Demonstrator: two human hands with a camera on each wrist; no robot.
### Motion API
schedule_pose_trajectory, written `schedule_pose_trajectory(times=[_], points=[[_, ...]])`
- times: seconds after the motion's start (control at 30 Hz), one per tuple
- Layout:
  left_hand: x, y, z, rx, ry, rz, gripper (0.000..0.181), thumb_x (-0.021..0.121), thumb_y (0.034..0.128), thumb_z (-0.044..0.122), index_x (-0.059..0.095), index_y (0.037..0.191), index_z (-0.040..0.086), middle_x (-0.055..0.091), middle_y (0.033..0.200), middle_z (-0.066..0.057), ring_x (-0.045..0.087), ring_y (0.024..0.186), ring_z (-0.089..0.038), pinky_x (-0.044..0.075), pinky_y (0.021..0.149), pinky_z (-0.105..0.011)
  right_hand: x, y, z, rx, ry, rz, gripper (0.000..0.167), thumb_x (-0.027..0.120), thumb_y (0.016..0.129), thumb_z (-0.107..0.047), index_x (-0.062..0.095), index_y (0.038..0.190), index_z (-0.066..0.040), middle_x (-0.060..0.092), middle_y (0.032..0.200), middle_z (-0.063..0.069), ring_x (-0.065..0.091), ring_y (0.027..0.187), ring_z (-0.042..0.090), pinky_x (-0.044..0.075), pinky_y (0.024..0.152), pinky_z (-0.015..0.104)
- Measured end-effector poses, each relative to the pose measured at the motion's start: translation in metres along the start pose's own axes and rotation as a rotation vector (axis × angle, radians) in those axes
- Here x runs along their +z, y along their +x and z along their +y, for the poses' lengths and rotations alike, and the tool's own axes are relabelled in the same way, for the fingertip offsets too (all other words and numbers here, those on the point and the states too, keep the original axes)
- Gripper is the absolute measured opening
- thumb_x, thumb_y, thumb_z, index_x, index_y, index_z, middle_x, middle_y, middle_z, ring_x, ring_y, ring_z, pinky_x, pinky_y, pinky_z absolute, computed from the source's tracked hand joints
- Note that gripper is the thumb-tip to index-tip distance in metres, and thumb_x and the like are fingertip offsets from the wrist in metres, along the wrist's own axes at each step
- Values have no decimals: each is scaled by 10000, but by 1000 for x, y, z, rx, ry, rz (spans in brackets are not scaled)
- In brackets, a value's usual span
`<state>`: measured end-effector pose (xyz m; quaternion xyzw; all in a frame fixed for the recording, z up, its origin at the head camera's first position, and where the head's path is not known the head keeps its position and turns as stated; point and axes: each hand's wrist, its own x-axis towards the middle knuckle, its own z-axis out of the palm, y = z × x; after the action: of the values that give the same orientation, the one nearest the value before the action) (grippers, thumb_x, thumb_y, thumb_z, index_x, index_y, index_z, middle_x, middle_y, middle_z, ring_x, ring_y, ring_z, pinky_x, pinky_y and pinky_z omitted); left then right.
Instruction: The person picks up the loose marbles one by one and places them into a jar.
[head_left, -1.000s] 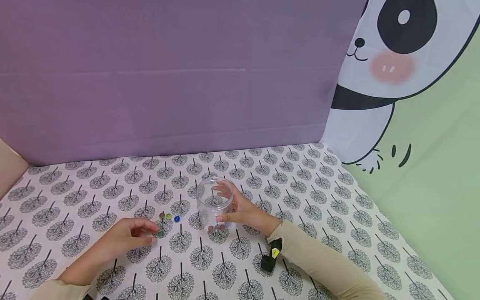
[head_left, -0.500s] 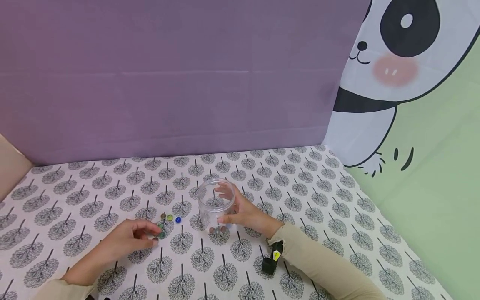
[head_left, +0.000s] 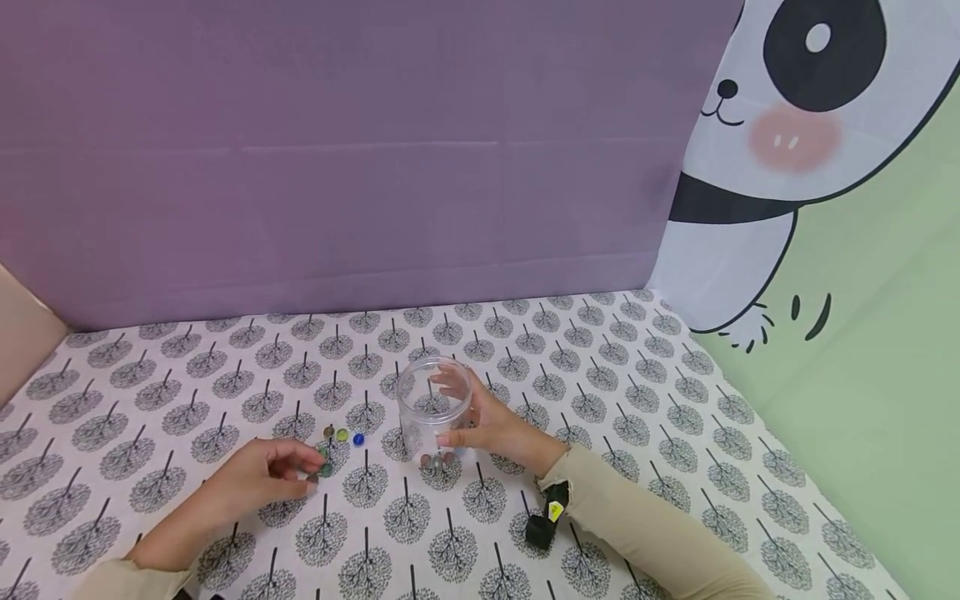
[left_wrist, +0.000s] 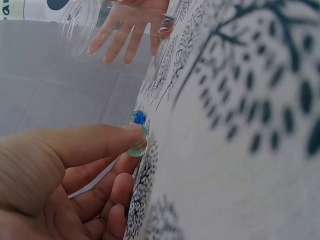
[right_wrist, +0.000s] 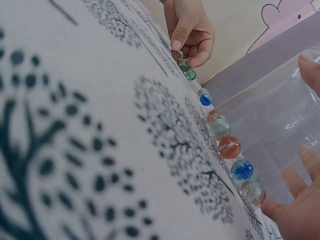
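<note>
My right hand [head_left: 498, 425] holds the side of a clear plastic jar [head_left: 412, 429], thumb in front and fingers spread behind. The jar stands upright and uncapped. Inside it lie several glass marbles [right_wrist: 230, 147], orange, blue and clear, seen through the wall. My left hand [head_left: 258, 475] is low over the cloth to the left of the jar, thumb and fingers curled at a glass marble [right_wrist: 177, 55]. Green marbles [right_wrist: 185, 65] lie right beside its fingertips. In the left wrist view the thumb partly covers a green marble [left_wrist: 136, 150].
Just beyond the left hand lie a brown marble [head_left: 328, 431], a yellow-green marble [head_left: 342, 435] and a blue marble [head_left: 358, 439]. A tree-print cloth [head_left: 615, 533] covers the table. A purple backdrop [head_left: 337, 167] rises behind, with a panda-print wall [head_left: 862, 292] at right.
The left hand stays almost in place among the green marbles. The right hand keeps its hold on the jar. The head view has shifted slightly.
</note>
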<state>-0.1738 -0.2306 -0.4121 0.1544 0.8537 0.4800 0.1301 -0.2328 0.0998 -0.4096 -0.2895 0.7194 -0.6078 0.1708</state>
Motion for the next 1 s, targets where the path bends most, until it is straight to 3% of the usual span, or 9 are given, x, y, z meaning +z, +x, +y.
schedule_pose_trajectory(times=[0.4, 0.63, 0.8, 1.0], points=[[-1, -1, 1, 35, 39, 26, 352, 727, 796, 155, 634, 1084, -25, 662, 978, -100, 552, 760, -82, 483, 669, -225, 0, 0, 1, -17, -2, -5, 903, 741, 789, -148, 174, 1475, -300, 266, 1523, 24, 248, 1398, 253, 282, 1092, 439], [-3, -3, 3, 39, 109, 68, 309, 724, 805, 179, 659, 1066, 26, 651, 922, -39, 528, 736, -76, 463, 642, -225, 1, -1, 0, -1, 5, -5, 902, 737, 793, -118, 175, 1472, -306, 267, 1523, 3, 253, 1396, 223, 284, 1093, 426], [-6, -3, 4, 73, 130, 90, 257, 696, 829, 142, 661, 1048, 12, 658, 898, -45, 537, 715, -67, 474, 619, -226, 0, 0, 0, -12, -16, -7, 906, 748, 790, -167, 173, 1473, -318, 271, 1520, -2, 265, 1390, 223, 312, 1077, 415], [-7, -4, 8, 68, 119, 110, 223, 664, 862, 136, 666, 1052, 19, 657, 891, -30, 524, 682, -65, 459, 564, -227, 0, 1, 0, -9, -30, -3, 921, 771, 761, -236, 186, 1462, -353, 284, 1511, -23, 275, 1385, 213, 331, 1063, 407]])
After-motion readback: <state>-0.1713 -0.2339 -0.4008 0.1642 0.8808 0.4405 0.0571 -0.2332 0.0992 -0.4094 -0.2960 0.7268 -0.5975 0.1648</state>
